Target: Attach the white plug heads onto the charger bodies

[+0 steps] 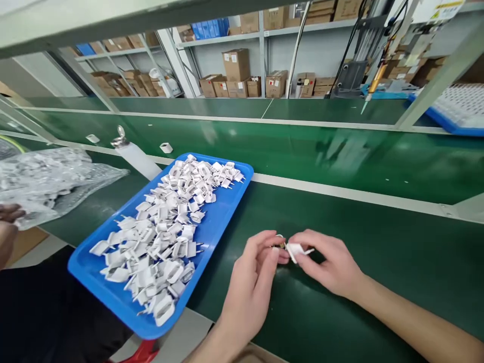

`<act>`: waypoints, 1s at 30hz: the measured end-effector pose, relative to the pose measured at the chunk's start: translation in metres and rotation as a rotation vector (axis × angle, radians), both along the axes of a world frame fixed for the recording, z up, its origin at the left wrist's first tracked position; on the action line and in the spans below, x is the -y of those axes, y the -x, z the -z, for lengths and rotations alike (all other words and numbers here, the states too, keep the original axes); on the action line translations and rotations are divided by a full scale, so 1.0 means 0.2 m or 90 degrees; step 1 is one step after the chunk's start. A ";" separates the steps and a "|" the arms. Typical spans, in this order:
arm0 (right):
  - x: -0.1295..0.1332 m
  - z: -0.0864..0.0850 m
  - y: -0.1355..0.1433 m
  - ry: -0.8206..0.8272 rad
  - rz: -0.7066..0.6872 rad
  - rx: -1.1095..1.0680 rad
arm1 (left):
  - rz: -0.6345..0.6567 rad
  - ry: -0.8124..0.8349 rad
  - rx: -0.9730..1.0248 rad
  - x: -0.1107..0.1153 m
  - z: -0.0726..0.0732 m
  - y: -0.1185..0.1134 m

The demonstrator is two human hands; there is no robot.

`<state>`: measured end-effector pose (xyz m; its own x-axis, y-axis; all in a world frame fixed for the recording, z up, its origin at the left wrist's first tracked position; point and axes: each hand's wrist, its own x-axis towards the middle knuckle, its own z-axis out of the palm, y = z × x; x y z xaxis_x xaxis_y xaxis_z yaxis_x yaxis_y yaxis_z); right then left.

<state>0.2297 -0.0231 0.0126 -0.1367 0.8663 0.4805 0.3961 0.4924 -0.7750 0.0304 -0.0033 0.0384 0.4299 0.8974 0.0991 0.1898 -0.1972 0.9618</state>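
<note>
My right hand [328, 261] pinches a white plug housing [295, 251], and a pin points right from it. Facing it, my left hand [254, 275] is closed at the fingertips around a small electronic part [280, 244]; its exact kind is mostly hidden by the fingers. The two pieces meet or nearly meet, just above the green bench. To the left of my hands lies a blue tray [212, 252] heaped with white plug housings [151, 242], several with pins showing.
Another person's hand [9, 214] touches a clear plastic bag [49, 176] of white parts at the left. A white pump bottle [138, 159] stands behind the tray. A raised green shelf [302, 146] runs along the back, with a dispensing tool [374, 80] above it.
</note>
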 end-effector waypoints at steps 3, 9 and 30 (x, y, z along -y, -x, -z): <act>-0.05 -0.01 -0.04 0.155 0.010 -0.185 | 0.022 -0.101 -0.148 -0.09 0.02 0.06; -0.11 0.01 -0.07 0.276 -0.064 -0.371 | 0.123 -0.154 -0.279 -0.23 0.13 0.00; -0.03 -0.18 -0.05 0.192 0.019 0.179 | 0.141 -0.174 -0.158 -0.20 0.19 -0.01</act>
